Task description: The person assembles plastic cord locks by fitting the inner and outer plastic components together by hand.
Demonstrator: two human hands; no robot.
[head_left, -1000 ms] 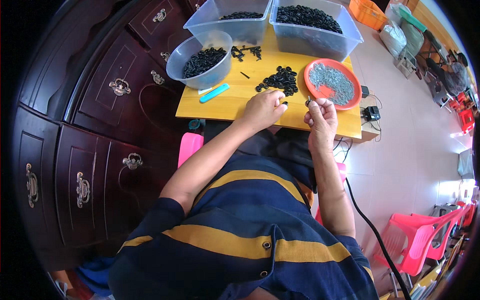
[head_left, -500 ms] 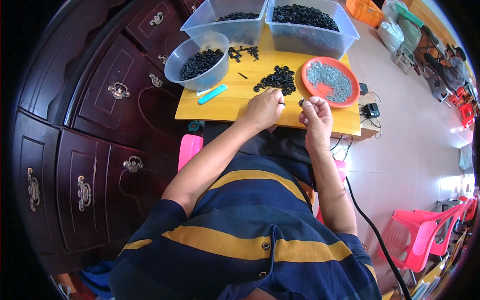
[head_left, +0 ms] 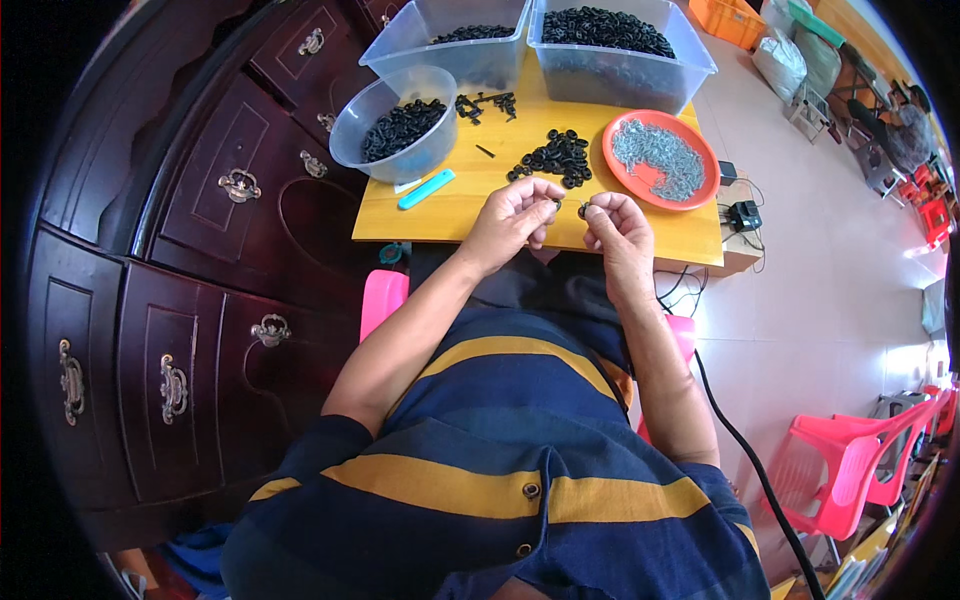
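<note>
Above the table's front edge, my left hand point(head_left: 514, 215) pinches a small black ring-shaped piece point(head_left: 557, 204) between thumb and fingertips. A short gap to its right, my right hand point(head_left: 622, 235) is closed on another small dark round piece point(head_left: 583, 211); finer detail of it is too small to make out. Just beyond the fingertips lies a loose pile of black rings point(head_left: 555, 157). To the right of the pile, an orange-red plate point(head_left: 610, 150) carries many small silvery metal pieces point(head_left: 660, 155).
On the yellow table point(head_left: 495, 190) stand a round clear tub point(head_left: 350, 135) and two clear bins point(head_left: 625, 85), point(head_left: 490, 60) of black parts. A turquoise cutter-like tool point(head_left: 427, 189) lies at the left. Dark drawers point(head_left: 190, 330) flank the left; pink chairs point(head_left: 835, 480) stand right.
My left hand has come up from beside the pile, turned, and now shows a black ring in its fingertips. My right hand has shifted slightly left, toward it.
</note>
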